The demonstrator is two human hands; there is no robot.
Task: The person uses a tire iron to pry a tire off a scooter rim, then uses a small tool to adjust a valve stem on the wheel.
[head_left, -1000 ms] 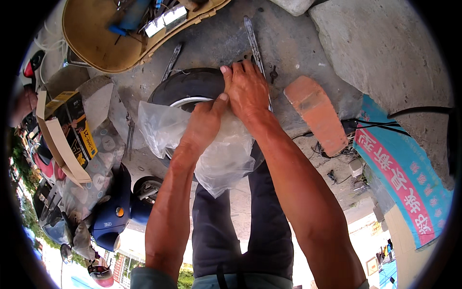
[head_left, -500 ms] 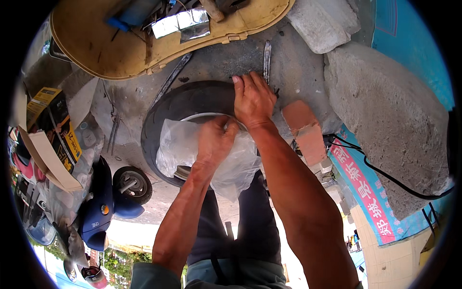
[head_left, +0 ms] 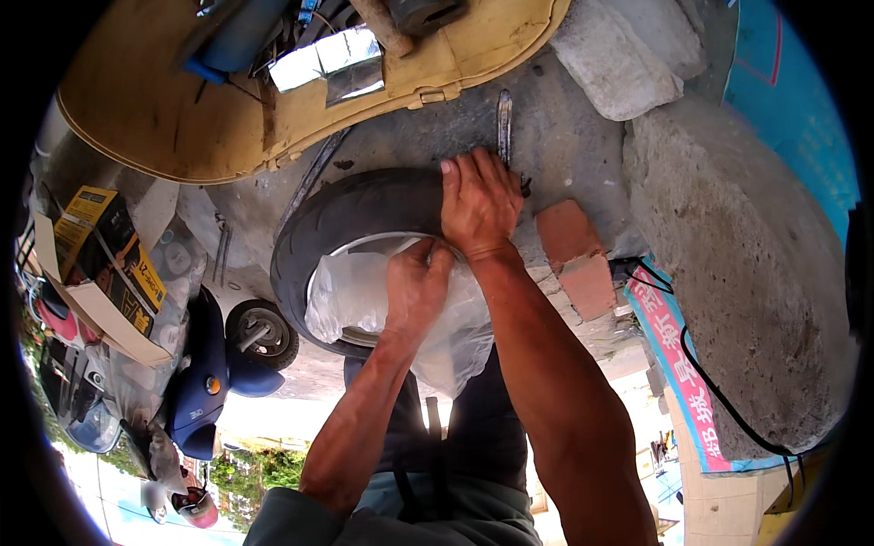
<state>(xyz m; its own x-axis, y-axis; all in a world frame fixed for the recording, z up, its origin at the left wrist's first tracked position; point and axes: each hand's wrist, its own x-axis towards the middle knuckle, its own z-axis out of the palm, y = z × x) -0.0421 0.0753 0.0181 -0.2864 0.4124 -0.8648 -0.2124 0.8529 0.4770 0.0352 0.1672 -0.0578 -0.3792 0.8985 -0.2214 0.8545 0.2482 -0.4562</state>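
A black tyre (head_left: 350,207) on a pale metal wheel rim (head_left: 382,244) stands tilted in front of me. Crumpled clear plastic sheeting (head_left: 350,296) covers much of the rim and hangs down over its near side. My left hand (head_left: 419,284) is closed in a fist at the inner edge of the tyre, with the plastic bunched at its fingers; its fingertips are partly hidden. Across the tyre's upper right part, my right hand (head_left: 481,202) is wrapped with its fingers over the tread and its thumb along the side.
A yellow tub (head_left: 209,136) of tools stands beyond the tyre. Tyre levers (head_left: 504,127) lie on the ground. Bricks (head_left: 575,259) and large stone blocks (head_left: 728,264) are to the right, with a black cable (head_left: 719,396). On the left are an open carton (head_left: 109,273) and a blue scooter (head_left: 196,382).
The whole view has shifted a little, so most things sit lower in the picture. Both hands keep nearly the same places on the tyre and plastic.
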